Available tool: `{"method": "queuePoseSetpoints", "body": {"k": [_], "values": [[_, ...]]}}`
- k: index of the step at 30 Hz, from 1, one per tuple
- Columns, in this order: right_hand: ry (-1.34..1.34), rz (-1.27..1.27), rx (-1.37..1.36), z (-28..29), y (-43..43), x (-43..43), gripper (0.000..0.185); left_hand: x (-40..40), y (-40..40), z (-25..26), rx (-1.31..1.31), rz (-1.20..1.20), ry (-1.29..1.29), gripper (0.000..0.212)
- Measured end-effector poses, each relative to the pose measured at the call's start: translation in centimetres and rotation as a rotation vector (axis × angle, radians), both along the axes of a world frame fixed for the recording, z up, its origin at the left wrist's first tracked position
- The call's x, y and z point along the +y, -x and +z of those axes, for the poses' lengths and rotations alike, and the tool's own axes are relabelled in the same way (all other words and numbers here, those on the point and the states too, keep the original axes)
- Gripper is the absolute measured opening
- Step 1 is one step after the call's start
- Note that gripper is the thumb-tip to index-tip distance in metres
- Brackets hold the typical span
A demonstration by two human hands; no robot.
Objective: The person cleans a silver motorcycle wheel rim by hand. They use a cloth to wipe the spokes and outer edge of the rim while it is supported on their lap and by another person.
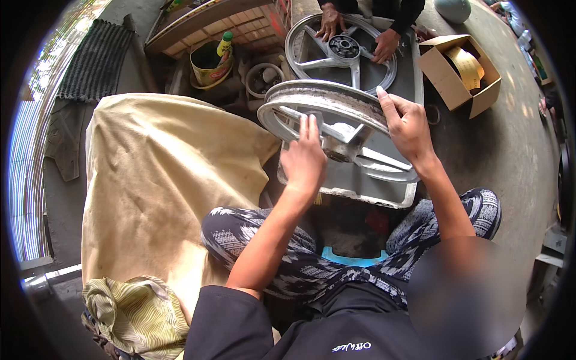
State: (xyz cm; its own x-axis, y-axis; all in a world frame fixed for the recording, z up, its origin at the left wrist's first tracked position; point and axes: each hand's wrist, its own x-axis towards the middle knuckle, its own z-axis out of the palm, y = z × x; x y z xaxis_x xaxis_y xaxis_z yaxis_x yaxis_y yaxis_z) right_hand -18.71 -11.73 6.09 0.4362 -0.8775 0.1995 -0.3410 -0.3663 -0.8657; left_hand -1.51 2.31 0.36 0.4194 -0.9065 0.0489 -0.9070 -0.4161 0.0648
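A cast alloy motorcycle wheel [330, 92] is held tilted before me, above a shallow grey tray [407, 198]. My right hand [407, 126] grips its rim at the right, the thumb on the outer channel. White, worn patches mark that channel. My left hand [306, 157] reaches to a spoke at the left, two fingers extended. Under those fingertips is a small grey piece [317, 118], possibly abrasive paper; it is partly hidden and blurred. The hub [339, 153] sits low in the wheel, between the hands.
Across the tray, another person's hands [330, 22] rest on a second alloy wheel [344, 45]. An open cardboard box [443, 76] stands right. A bucket with a bottle [209, 67] and a white pot [265, 78] stand left. Beige cloth [171, 166] covers something beside my knee.
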Motion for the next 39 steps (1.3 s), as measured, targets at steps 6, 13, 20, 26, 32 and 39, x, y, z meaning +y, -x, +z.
{"method": "queuePoseSetpoints", "body": {"k": [6,13,20,26,32,39], "values": [[-0.011,-0.007,0.011,0.2,0.0,0.4,0.047,0.0,1.1,0.1,0.108,0.023,-0.077,0.057],[-0.002,-0.008,0.019,0.2,0.0,0.1,0.049,0.1,1.4,1.8,0.245,0.063,-0.162,0.053],[-0.028,-0.016,0.046,0.2,-0.1,0.1,0.049,0.3,1.3,1.5,0.306,0.058,-0.201,0.055],[-0.013,-0.024,0.041,0.2,-0.2,-0.1,0.047,-0.7,-0.4,1.7,0.25,0.095,-0.143,0.049],[-0.015,-0.045,0.025,0.1,0.4,-0.3,0.045,-0.3,-0.5,0.8,0.191,-0.019,0.065,0.048],[-0.037,-0.046,-0.006,-0.2,0.6,-0.3,0.045,-1.2,-3.2,3.5,0.252,0.025,0.374,0.035]]}}
